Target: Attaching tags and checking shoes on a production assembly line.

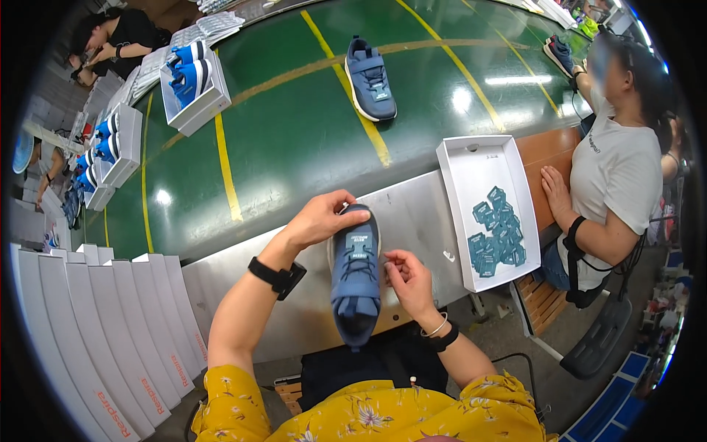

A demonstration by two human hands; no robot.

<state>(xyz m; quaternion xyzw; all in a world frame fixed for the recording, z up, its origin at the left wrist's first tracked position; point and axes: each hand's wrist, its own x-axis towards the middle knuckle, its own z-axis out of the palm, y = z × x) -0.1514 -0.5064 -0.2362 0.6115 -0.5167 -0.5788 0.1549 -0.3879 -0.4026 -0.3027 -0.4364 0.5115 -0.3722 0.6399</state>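
Observation:
A blue-grey sneaker (pixel 355 274) lies on the metal worktop in front of me, toe away from me and heel opening toward me. My left hand (pixel 321 219) grips its toe, thumb on top and fingers around the far end. A teal tag (pixel 360 239) sits on the laces near the toe. My right hand (pixel 409 282) is at the shoe's right side, fingers curled with thumb and forefinger close together; whatever they may hold cannot be made out. To the right, a white box lid (pixel 452 177) holds a heap of loose teal tags (pixel 498 239).
Another blue-grey sneaker (pixel 370 82) with a tag stands on the green conveyor (pixel 280 140). White boxes with blue shoes (pixel 189 79) are at the far left. Several white shoeboxes (pixel 110 324) are stacked at left. A co-worker (pixel 615 173) sits at right, one hand on the brown board.

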